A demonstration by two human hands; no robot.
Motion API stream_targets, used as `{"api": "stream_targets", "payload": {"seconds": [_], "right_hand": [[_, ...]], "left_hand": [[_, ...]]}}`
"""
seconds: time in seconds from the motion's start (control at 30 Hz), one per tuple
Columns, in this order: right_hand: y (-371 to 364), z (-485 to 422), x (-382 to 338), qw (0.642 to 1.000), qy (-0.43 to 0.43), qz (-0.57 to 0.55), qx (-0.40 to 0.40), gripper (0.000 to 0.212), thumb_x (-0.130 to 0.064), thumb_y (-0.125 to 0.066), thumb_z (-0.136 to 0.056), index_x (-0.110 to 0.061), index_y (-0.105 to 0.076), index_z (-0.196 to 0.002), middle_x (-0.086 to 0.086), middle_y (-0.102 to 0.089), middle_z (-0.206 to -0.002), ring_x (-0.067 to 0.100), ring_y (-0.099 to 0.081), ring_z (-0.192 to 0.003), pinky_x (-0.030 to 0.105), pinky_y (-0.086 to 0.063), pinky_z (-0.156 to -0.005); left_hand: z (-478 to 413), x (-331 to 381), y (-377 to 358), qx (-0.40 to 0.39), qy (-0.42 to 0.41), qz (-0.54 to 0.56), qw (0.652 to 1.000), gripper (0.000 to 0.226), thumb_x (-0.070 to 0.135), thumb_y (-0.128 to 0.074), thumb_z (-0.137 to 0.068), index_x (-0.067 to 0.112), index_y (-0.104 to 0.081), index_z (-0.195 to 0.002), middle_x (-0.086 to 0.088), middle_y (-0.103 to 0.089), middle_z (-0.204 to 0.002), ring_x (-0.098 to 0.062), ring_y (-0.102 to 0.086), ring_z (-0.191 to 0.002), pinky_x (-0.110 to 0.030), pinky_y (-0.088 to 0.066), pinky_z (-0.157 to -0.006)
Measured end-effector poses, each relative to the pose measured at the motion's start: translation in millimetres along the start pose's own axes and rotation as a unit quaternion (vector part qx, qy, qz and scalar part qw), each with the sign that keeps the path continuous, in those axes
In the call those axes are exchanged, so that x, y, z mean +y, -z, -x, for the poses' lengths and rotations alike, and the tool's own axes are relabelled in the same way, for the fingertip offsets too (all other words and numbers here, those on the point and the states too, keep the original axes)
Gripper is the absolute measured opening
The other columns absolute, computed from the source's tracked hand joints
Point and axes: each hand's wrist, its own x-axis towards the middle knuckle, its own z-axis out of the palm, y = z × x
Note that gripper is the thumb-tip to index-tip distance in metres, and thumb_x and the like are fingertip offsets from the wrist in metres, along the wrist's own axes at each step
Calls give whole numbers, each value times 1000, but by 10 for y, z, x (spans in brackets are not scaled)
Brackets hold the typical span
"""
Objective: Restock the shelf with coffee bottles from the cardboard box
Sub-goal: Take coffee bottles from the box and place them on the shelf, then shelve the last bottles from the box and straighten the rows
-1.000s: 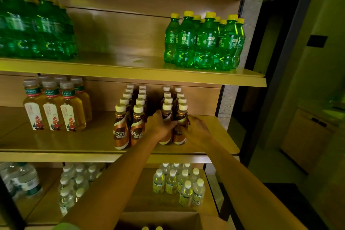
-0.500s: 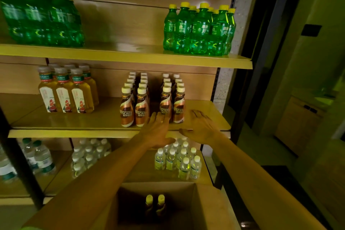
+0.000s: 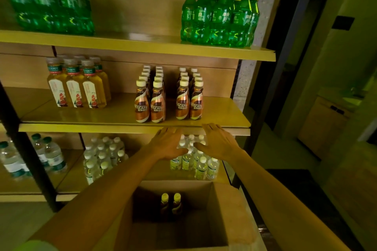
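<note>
Both hands have come off the front coffee bottles and drawn back from the shelf since the earlier frame, and the view has tipped down so that more of the box shows. Two coffee bottles (image 3: 171, 204) remain in the cardboard box (image 3: 230, 212), upright, side by side and touching or nearly so, standing against the far wall of the box interior; only their pale caps and upper bodies are lit. Left hand (image 3: 168, 144) and right hand (image 3: 219, 144) hover palm down in front of the edge of the middle shelf (image 3: 122, 128), each with fingers (image 3: 212, 128) spread and slack, holding nothing. On that shelf the stocked coffee bottles (image 3: 169, 100) stand in four files, two pairs with a gap between them. The remaining pair lies below the hands and back toward the person, long axes vertical, caps uppermost. Judged from this layout, the coming move is a straight drop into the box, and the left hand sits slightly more directly above the pair, though both are about equally near. Space for more stock appears at the shelf front and to the right of the files. Tea bottles (image 3: 79, 87) stand well apart to the left, green soda bottles (image 3: 220, 18) on the shelf above, small water bottles (image 3: 193, 161) on the shelf below, behind the hands.
</note>
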Motion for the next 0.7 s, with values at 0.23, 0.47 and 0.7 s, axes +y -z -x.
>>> {"api": "stream_targets", "payload": {"seconds": [0.23,0.47,0.7], "right_hand": [[-606,73,-44,998,4,-19,-59,78,-67,-60,-85,-21,-41,-145,5,-51,-147,28,-53,-130,43,-52,-97],[-1450,212,-74,989,-10,-39,-141,76,-65,-60,-84,-24,-39,-145,3,-48,-147,28,-49,-132,46,-48,-103],[-2373,402,-54,970,-28,-52,-238,82,-67,-57,-81,-22,-34,-145,6,-42,-151,31,-46,-134,47,-47,-101]], "left_hand": [[100,-140,-537,-34,24,12,999,82,72,-54,-78,28,-33,-145,-9,-38,-152,-35,-37,-139,-52,-37,-110],[217,-353,-1226,-153,72,15,985,79,53,-50,-94,17,-16,-155,-13,-18,-163,-37,-18,-149,-52,-17,-119],[268,-704,-2169,-207,106,58,971,81,59,-58,-84,18,-29,-149,-14,-31,-157,-36,-29,-144,-53,-27,-116]]}}
